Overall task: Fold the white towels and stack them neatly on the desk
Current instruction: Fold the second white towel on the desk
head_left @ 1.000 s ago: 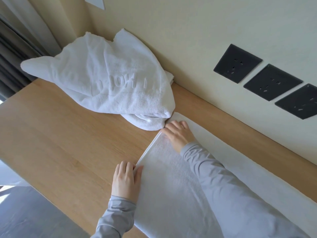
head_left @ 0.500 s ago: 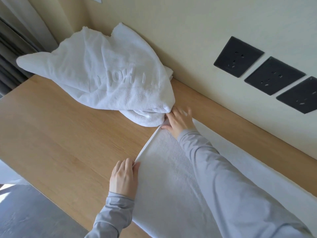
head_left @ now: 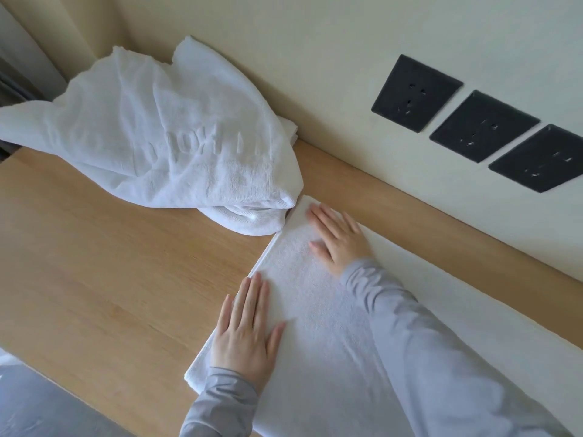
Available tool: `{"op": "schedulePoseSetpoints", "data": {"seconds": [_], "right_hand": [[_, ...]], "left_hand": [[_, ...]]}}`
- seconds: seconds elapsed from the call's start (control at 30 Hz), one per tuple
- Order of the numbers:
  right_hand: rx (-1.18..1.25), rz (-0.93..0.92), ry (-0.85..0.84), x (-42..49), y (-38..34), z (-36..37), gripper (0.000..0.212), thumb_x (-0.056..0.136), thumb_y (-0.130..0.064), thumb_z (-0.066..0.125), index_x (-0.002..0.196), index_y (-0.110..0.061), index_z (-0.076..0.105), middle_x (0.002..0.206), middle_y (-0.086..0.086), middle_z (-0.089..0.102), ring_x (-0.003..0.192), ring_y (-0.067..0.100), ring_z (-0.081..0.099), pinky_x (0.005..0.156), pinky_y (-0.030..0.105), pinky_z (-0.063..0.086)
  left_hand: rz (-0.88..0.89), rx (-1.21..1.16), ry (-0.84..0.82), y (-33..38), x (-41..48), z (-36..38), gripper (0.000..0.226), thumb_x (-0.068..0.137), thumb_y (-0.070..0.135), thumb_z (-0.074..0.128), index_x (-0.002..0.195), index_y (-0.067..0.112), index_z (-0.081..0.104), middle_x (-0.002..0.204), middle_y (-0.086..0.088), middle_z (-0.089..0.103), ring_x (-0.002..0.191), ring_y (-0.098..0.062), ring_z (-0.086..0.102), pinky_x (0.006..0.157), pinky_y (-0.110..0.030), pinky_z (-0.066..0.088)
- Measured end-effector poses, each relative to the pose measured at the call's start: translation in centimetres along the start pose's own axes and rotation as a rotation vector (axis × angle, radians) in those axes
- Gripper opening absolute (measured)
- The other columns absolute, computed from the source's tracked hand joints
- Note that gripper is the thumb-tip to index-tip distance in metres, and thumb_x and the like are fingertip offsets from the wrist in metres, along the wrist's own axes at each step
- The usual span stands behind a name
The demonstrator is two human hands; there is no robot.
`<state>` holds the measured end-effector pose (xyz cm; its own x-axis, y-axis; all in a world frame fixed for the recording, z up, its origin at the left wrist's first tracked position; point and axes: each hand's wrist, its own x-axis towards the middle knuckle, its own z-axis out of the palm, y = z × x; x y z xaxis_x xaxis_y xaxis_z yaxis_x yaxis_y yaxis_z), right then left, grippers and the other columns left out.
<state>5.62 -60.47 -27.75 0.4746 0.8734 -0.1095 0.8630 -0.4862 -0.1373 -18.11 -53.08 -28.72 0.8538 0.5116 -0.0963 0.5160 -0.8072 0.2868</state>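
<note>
From the head camera, a long white towel [head_left: 315, 310] lies flat on the wooden desk [head_left: 94, 279]. It runs along beside the wall. Its short end looks thick, like two layers lying one on top of the other.

A moment ago the left hand was at the edge of this towel, partly on the wood, and the right hand was pulling at the far corner. Now both hands have moved onto the towel. The left hand [head_left: 244, 335] lies flat near the close corner, with its fingers straight and holding nothing. The right hand [head_left: 339, 239] lies flat near the far corner, its fingers straight too.

I think the edges are lined up now and the hands are pressing the fold smooth. The next fold can come soon.

A big crumpled towel [head_left: 176, 146] sits in a heap at the back of the desk, touching the flat towel's far corner. It is not folded yet. Three black sockets [head_left: 416, 97] are on the wall.
</note>
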Motion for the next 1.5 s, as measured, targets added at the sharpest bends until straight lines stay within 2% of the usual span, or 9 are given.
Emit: {"op": "schedulePoseSetpoints", "data": {"seconds": [0.1,0.4,0.53,0.63,0.73,0.87,1.07,1.27,1.5], "right_hand": [[-0.025,0.057,0.018,0.0,-1.2,0.1,0.057,0.097,-0.034,0.036,0.148,-0.014,0.019,0.156,0.001,0.016,0.145,0.017,0.012,0.118,0.042,0.007],[0.052,-0.241,0.037,-14.0,-6.0,3.5,0.054,0.095,-0.036,0.033,0.144,-0.01,0.033,0.151,0.005,0.03,0.142,0.021,0.023,0.111,0.051,0.022],[-0.035,0.207,-0.014,-14.4,4.7,0.8,0.06,0.093,-0.04,0.029,0.143,-0.008,0.031,0.151,0.006,0.025,0.14,0.027,0.027,0.109,0.054,0.027],[-0.048,0.516,-0.054,-14.1,9.3,0.1,0.073,0.089,-0.054,0.002,0.148,-0.012,0.015,0.156,0.002,0.012,0.145,0.017,0.009,0.118,0.043,0.005],[-0.017,0.649,0.015,-13.1,7.0,0.2,0.066,0.092,-0.042,0.017,0.148,-0.008,0.011,0.157,0.007,0.007,0.145,0.018,0.003,0.118,0.046,-0.001],[0.118,0.412,0.162,-14.0,-3.7,0.8,0.062,0.09,-0.029,0.035,0.144,0.0,0.025,0.152,0.012,0.021,0.141,0.028,0.019,0.115,0.048,0.011],[0.032,-0.051,-0.013,-19.0,-13.3,4.8,0.064,0.088,-0.037,0.041,0.144,-0.01,0.029,0.154,0.004,0.025,0.144,0.02,0.017,0.113,0.047,0.017],[-0.076,0.189,-0.051,-22.2,2.1,2.2,0.056,0.091,-0.036,0.029,0.14,-0.009,0.036,0.146,0.008,0.037,0.134,0.033,0.037,0.107,0.051,0.023],[0.005,0.798,-0.076,-26.1,18.6,0.7,0.069,0.09,-0.048,0.01,0.148,-0.012,0.013,0.158,0.004,0.01,0.146,0.017,0.003,0.118,0.042,0.003]], "left_hand": [[-0.011,0.002,0.004,0.1,0.0,0.1,0.067,0.091,0.049,0.028,0.143,0.007,0.035,0.151,-0.006,0.031,0.139,-0.018,0.028,0.113,-0.037,0.018],[-0.003,0.007,0.018,0.4,0.0,0.0,0.068,0.095,0.049,0.016,0.141,0.004,0.038,0.149,-0.01,0.034,0.136,-0.024,0.035,0.109,-0.04,0.025],[-0.01,0.008,0.02,0.4,-0.1,0.2,0.066,0.092,0.047,0.025,0.144,0.007,0.034,0.152,-0.007,0.031,0.138,-0.022,0.031,0.111,-0.04,0.023],[-0.009,0.016,0.023,0.3,-0.1,0.3,0.066,0.092,0.046,0.026,0.145,0.007,0.032,0.152,-0.007,0.03,0.139,-0.021,0.03,0.112,-0.04,0.023],[-0.01,0.019,0.021,0.2,-0.1,0.3,0.066,0.092,0.047,0.025,0.145,0.008,0.03,0.152,-0.007,0.029,0.139,-0.022,0.029,0.112,-0.04,0.023],[-0.013,0.013,0.015,0.4,-0.1,0.1,0.066,0.093,0.047,0.024,0.145,0.007,0.031,0.152,-0.008,0.029,0.139,-0.022,0.03,0.111,-0.042,0.027],[-0.011,0.025,0.006,0.5,-0.1,0.0,0.067,0.093,0.048,0.023,0.145,0.006,0.031,0.152,-0.009,0.03,0.139,-0.024,0.031,0.111,-0.043,0.028],[-0.01,0.047,0.009,0.6,-0.3,0.0,0.069,0.092,0.05,0.02,0.146,0.008,0.027,0.154,-0.008,0.025,0.141,-0.023,0.025,0.114,-0.042,0.024],[-0.029,0.094,0.016,1.6,-0.4,-0.3,0.075,0.089,0.051,0.011,0.148,0.006,0.018,0.156,-0.011,0.016,0.145,-0.025,0.012,0.118,-0.044,0.007]]}}
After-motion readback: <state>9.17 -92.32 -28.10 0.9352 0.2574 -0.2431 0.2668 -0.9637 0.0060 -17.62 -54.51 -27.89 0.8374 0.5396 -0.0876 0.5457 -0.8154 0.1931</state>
